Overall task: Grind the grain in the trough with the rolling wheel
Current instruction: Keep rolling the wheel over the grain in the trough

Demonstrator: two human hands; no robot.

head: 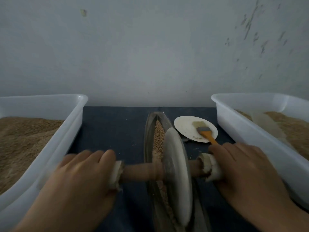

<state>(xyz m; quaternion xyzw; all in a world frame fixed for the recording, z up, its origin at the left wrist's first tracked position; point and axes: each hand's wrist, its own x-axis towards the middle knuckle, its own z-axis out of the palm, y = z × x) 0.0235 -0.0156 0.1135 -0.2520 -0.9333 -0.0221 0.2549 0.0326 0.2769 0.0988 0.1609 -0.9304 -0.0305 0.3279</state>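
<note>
- Left tub [73, 118]: white, holds fine brown meal, stands on blue mat [113, 128]
- Left hand [80, 178]: fingers curled over left end of axle [142, 172], gripping it
- Trough [148, 148]: long, narrow, mid-mat; grain [158, 136] along its channel
- Wheel [177, 174]: upright disc seated in trough, on the grain
- Right hand [240, 169]: fingers wrapped round right axle end
- Plate [185, 126]: just right of trough, brush [204, 132] lying on it
- Right tub [234, 124]: white, brown meal inside
</note>
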